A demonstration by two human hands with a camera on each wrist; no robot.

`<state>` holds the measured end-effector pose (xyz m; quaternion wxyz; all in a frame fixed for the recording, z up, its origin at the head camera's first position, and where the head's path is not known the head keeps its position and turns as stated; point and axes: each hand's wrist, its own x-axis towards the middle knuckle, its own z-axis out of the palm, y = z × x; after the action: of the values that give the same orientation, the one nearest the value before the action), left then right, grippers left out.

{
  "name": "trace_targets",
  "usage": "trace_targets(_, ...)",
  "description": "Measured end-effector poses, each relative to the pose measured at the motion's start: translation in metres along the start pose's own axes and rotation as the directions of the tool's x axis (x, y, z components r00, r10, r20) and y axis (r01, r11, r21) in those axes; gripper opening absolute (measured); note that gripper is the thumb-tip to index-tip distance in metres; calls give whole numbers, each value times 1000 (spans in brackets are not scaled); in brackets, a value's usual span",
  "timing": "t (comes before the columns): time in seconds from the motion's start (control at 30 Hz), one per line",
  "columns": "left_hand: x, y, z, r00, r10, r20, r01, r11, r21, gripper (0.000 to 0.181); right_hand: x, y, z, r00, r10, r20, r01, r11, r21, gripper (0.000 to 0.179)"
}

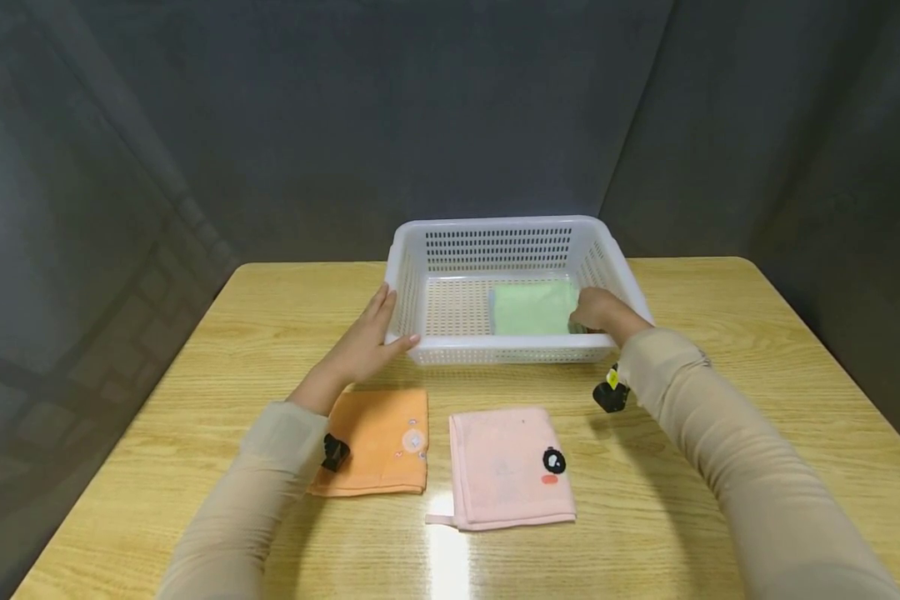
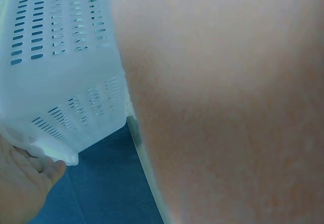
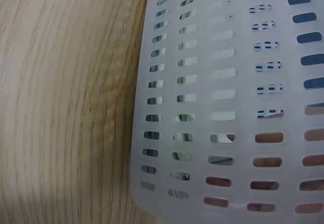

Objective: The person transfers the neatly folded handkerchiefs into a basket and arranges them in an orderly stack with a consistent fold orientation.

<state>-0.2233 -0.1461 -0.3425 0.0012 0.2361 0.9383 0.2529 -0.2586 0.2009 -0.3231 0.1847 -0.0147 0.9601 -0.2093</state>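
Observation:
A white plastic basket (image 1: 510, 342) with slotted walls stands at the back of the table. My left hand (image 1: 366, 340) rests at its front left corner, fingers fairly straight along the left side and thumb by the front rim; the left wrist view shows this hand (image 2: 23, 183) at the rim too. Inside the basket, on the right, lies a folded green towel (image 1: 532, 308) with a pale blue edge. My right hand (image 1: 598, 310) reaches over the front rim and grips the towel's right edge with curled fingers. Its fingertips are partly hidden.
In front of the basket, a folded orange towel (image 1: 390, 433) lies on the wooden table (image 1: 720, 375), partly under the left forearm. Right of it is a folded pink towel (image 1: 502, 467) with an eye design and a loop. Dark curtains (image 1: 450, 117) hang behind.

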Motion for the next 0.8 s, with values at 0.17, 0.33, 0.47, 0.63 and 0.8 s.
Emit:
trace_targets(0.17,0,1,-1,1000,1,4,-1,1000,-1,85,-4,-2,-1,1000,15,-8,-15,1000,-12,15)
trace_targets(0.33,1,2,-1,1000,-5,11,5,1000,-2,85,-6,-2,0,998,11,-54,-9,1000,24,28)
trace_targets(0.47,2,3,0,1000,-11,21,11,1000,-3,85,-9,-1,-1,991,-45,-125,46,999,4,24)
trace_targets(0.63,3,4,0,999,-16,30,16,1000,0,86,-12,3,-4,969,-126,-211,126,992,-18,34)
trace_targets(0.8,3,2,1,999,-24,35,24,1000,0,87,-14,8,-5,939,-186,-289,187,982,-26,37)
